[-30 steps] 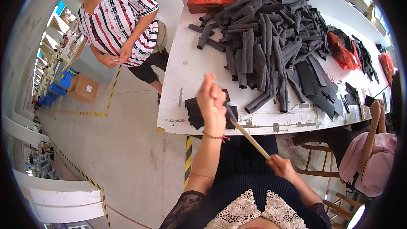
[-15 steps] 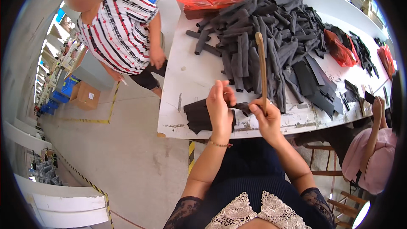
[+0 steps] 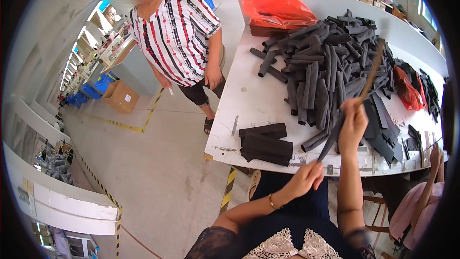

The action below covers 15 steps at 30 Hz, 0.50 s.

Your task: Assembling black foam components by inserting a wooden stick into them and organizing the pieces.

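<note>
We held dark foam tube (image 3: pixel 331 140) over white surface (image 3: pixel 249 100) edge: left hand (image 3: pixel 306 178) fingers pinched lower end, right hand (image 3: pixel 353 121) gripped top plus thin wooden stick (image 3: pixel 372 71). Orange bag (image 3: pixel 277 5) at far corner, brown carton (image 3: pixel 120 97) on floor.

The left hand (image 3: pixel 306 178) pinches the lower end of a dark foam tube (image 3: pixel 330 138), and the right hand (image 3: pixel 353 121) grips the tube higher up together with a thin wooden stick (image 3: pixel 371 73) that points up over the pile of dark tubes (image 3: pixel 326 67) on the white table (image 3: pixel 249 100). A small stack of flat dark pieces (image 3: pixel 266 144) lies near the table edge, an orange plastic bag (image 3: pixel 275 5) lies at the far end, and a person in a striped shirt (image 3: pixel 172 33) stands beside the table.
</note>
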Motion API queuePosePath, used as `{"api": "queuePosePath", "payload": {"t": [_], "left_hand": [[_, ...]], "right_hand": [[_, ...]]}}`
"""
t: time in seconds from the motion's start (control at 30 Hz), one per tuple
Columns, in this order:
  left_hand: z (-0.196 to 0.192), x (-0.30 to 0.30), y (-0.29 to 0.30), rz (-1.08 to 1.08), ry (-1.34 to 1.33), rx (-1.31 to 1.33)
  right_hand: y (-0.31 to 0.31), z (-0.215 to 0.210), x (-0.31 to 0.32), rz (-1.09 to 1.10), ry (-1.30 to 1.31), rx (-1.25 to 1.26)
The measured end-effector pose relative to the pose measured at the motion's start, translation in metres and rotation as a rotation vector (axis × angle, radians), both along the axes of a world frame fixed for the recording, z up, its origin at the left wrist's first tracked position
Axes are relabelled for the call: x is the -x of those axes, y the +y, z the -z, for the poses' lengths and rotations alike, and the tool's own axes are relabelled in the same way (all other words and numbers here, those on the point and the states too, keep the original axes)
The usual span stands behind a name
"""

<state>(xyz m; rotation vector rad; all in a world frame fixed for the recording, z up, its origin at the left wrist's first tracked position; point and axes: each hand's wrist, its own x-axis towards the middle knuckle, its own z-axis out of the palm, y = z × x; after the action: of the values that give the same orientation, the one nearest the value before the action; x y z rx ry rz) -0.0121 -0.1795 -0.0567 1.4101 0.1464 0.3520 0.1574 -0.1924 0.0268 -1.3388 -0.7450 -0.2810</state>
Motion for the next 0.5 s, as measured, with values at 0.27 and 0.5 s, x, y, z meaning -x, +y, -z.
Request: {"api": "queuePosePath", "payload": {"t": [0.27,0.5], "left_hand": [[-0.046,0.012,0.050,-0.614,-0.313,-0.088],[-0.040,-0.008,0.067,-0.455,-0.295,0.131]], "right_hand": [[-0.004,-0.027,0.004,-0.575,0.048,0.515],[-0.017,-0.008,0.035,-0.690,0.370,0.224]]}}
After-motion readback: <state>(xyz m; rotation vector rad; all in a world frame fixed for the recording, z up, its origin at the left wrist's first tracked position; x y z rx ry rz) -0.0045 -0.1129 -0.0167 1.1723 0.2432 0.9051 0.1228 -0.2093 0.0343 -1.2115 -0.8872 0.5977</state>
